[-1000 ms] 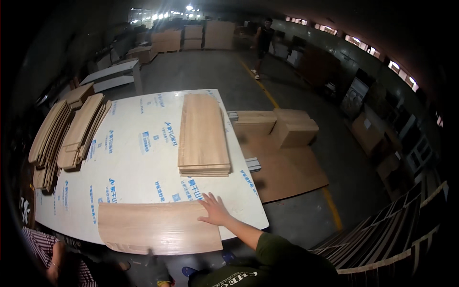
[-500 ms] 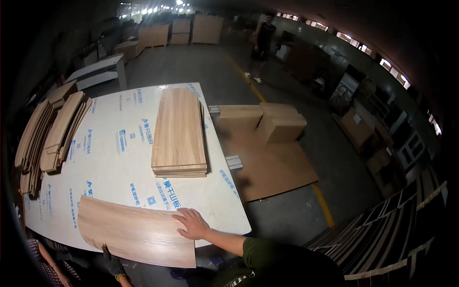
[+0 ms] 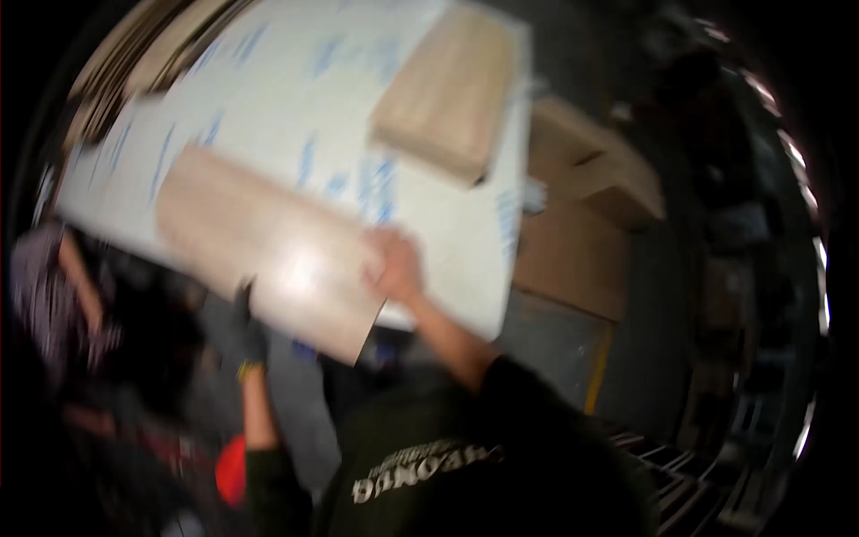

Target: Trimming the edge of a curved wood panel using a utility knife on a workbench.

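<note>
A wood-grain panel [image 3: 268, 237] with one rounded end lies over the near side of a white printed board [image 3: 268, 116], its near edge overhanging. My left hand [image 3: 246, 327], in a dark glove, grips that near edge with the thumb on top; its other fingers are hidden underneath. At the panel's right end, my bare right hand [image 3: 394, 264] is closed over the far corner, though its fingers are blurred. Beyond it on the board sits a stack of similar panels [image 3: 452, 89].
More curved panels [image 3: 134, 67] are stacked at the board's far left. Cardboard boxes [image 3: 595, 161] stand right of the board on a brown sheet [image 3: 573, 259]. Another person [image 3: 58, 295] is close by on the left. A red round object [image 3: 231, 470] shows low down.
My view has tipped down and blurred, so the board sits higher in the picture. My right hand has gone from lying spread on the panel to closing at its corner.
</note>
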`<state>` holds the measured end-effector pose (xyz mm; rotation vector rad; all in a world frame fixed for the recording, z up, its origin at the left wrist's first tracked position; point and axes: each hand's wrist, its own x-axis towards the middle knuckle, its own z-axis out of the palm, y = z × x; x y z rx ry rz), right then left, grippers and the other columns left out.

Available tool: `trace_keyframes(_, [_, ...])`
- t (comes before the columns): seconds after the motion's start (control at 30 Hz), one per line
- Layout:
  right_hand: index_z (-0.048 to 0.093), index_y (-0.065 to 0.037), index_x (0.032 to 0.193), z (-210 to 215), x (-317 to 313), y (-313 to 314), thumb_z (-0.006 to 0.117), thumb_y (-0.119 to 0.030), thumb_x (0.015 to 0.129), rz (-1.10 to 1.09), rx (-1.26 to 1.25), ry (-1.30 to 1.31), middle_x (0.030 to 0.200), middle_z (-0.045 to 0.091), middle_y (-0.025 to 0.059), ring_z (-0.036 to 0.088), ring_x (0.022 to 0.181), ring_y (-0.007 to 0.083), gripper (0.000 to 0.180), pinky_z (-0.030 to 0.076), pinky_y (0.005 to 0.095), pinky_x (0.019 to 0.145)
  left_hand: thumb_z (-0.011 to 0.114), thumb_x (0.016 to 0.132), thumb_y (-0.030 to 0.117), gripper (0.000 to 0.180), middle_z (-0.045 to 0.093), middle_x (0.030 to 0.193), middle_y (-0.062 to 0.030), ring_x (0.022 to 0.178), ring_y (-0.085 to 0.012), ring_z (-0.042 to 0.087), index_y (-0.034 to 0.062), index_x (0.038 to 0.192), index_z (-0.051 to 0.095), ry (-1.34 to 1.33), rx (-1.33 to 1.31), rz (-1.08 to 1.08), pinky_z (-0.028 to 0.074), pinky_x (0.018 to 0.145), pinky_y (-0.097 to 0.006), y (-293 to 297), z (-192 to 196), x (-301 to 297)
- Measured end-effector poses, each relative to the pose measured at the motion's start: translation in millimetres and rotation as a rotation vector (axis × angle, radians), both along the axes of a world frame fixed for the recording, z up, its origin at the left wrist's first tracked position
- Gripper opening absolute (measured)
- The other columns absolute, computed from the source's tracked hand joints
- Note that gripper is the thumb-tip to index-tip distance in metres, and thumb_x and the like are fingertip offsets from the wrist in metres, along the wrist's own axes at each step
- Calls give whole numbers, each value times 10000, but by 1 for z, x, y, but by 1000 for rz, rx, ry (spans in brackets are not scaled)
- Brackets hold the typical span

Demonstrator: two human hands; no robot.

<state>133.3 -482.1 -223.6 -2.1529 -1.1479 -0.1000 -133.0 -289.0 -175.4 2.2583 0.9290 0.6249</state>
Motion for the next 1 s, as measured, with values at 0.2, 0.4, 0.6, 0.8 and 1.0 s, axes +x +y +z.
trace_keyframes(0.2, [528,-154,1294,43,-5,17,671,-318,738,19,-70,-147,1325,474,168,407,1268,338,597,295,500,1053,453,807,-43,554,570,1300,-114,1059,-306,607,183,1301,558,17,-24,42,477,910,-399,-79,20,15])
trace_keyframes(0.4, [525,-130,1285,47,-27,9,652,-312,768,38,-87,-174,1346,453,163,399,1269,332,563,285,469,1066,526,857,118,410,635,1147,-158,923,-331,647,219,1254,561,447,-99,-238,505,822,-408,-180,49,10])
trace_keyframes(0.6, [405,-139,1415,56,-40,8,553,-448,849,-6,-450,-165,1491,304,180,243,1397,360,661,149,575,1121,486,897,172,374,673,1001,-161,867,-335,655,202,1266,540,427,-375,-525,508,767,-432,-211,19,-32])
trace_keyframes(0.8, [266,-73,1487,80,-113,-4,480,-620,846,418,-698,-180,1563,172,171,132,1447,351,869,90,594,1134,547,917,154,409,673,1078,-168,839,-261,662,58,1315,534,64,-533,146,519,779,-352,-141,-28,-122])
trace_keyframes(1.0, [274,-56,1469,78,-158,48,599,-409,843,609,-501,-96,1543,220,151,178,1434,331,789,144,558,1139,539,897,94,438,634,915,-32,757,-97,595,35,1330,527,-26,-976,469,512,672,-237,-66,7,-137])
